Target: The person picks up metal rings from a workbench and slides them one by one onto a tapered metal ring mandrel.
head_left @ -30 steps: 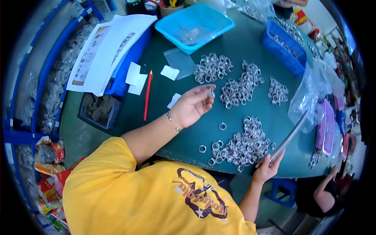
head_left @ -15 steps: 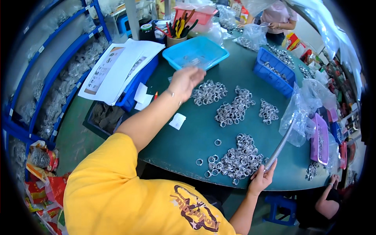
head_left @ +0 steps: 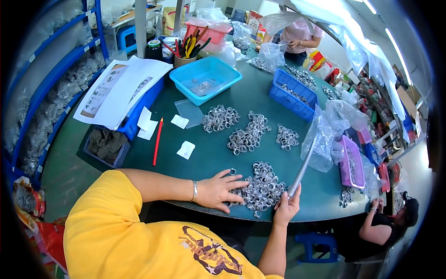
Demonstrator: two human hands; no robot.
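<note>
My left hand (head_left: 217, 190) lies with its fingers spread at the left edge of the nearest pile of silver-coloured rings (head_left: 264, 188), fingertips touching some of them. A single ring (head_left: 232, 171) lies beside its index finger. In my right hand (head_left: 286, 207) is a long, tapered metal ring mandrel (head_left: 302, 173), gripped at its near end and slanting up and away to the right of the pile. Farther back on the green table (head_left: 204, 160) are three more heaps of rings: a left one (head_left: 220, 118), a middle one (head_left: 248, 134) and a small right one (head_left: 287, 136).
A light blue basin (head_left: 179, 76) holds a bagged item. Nearby are a red pencil (head_left: 158, 142), paper slips (head_left: 186, 149) and a cup of pliers (head_left: 185, 59). A blue basket (head_left: 292, 104), plastic bags (head_left: 320, 144) and a purple basket (head_left: 347, 172) stand right. Two other people sit at the table.
My left hand has come back from beside the light blue basin to the nearest ring pile, uncovering the red pencil and a paper slip. My right hand still holds the mandrel. The view has shifted.
</note>
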